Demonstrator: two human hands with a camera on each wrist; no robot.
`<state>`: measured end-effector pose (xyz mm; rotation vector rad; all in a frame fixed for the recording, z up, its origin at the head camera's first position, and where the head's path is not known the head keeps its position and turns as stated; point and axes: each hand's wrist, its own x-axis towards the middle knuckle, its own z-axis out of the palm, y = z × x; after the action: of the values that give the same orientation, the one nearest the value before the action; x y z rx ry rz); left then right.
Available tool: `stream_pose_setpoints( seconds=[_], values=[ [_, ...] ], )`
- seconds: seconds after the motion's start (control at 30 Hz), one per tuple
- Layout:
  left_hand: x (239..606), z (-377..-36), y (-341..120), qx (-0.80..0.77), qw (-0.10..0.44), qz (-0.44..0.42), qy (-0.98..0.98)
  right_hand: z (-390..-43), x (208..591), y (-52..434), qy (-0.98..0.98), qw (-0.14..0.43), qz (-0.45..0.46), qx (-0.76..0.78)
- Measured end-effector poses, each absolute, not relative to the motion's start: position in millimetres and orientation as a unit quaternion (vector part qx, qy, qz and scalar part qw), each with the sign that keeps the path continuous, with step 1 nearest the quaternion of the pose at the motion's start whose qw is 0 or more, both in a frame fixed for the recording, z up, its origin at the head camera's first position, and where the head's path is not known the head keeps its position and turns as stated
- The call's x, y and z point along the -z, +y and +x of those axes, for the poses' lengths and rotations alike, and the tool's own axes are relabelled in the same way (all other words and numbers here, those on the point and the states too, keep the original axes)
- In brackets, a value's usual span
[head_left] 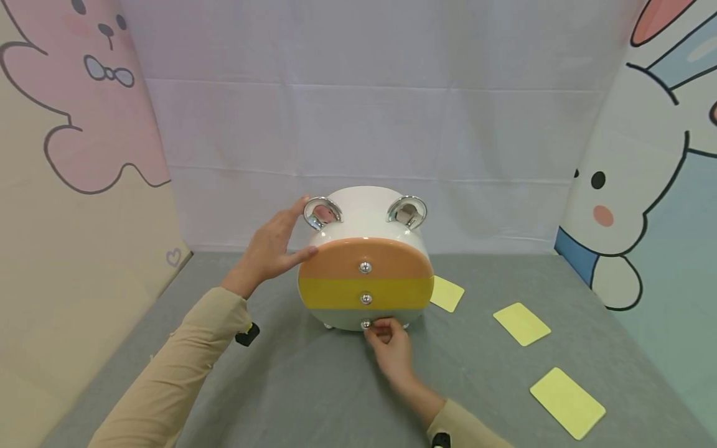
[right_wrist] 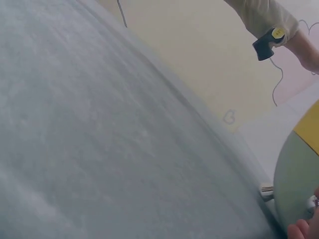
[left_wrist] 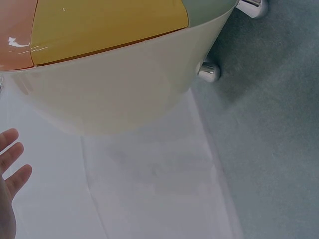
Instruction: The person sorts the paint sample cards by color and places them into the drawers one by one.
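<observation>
Pinching the bottom knob (head_left: 366, 324) at 6 o'clock on the drawer box (head_left: 365, 249) mid-table, right hand (head_left: 392, 348) should pull straight while open left hand (head_left: 274, 246) braces; left wrist shows relaxed fingers (left_wrist: 10, 169), right wrist just fingertips (right_wrist: 301, 230).

White drawer box (head_left: 366, 218) with orange, yellow, pale green fronts, 3 yellow cards (head_left: 521, 323), grey cloth (head_left: 313, 386)
</observation>
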<state>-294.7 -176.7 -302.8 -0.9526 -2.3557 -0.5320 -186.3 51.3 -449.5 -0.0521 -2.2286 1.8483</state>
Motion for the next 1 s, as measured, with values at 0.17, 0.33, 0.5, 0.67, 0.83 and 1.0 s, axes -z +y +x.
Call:
stream_pose_setpoints(
  seconds=[0.17,0.33,0.5,0.67,0.83,1.0],
  values=[
    [304,-296,-176,0.197,0.271,-0.355,-0.873,-186,454,39,-0.709,0.103,-0.077,-0.693],
    [305,-297,-175,0.202,0.273,-0.355,-0.871,-187,453,28,-0.647,0.101,-0.133,-0.744],
    [306,-297,-175,0.204,0.274,-0.355,-0.87,-189,457,22,-0.628,0.124,-0.153,-0.753],
    [306,-297,-175,0.202,0.275,-0.356,-0.87,-193,462,20,-0.615,0.147,-0.149,-0.761],
    [306,-297,-176,0.204,0.276,-0.354,-0.87,-192,462,24,-0.627,0.151,-0.13,-0.753],
    [305,-296,-177,0.203,0.272,-0.352,-0.872,-182,460,27,-0.639,0.128,-0.121,-0.749]
  ],
)
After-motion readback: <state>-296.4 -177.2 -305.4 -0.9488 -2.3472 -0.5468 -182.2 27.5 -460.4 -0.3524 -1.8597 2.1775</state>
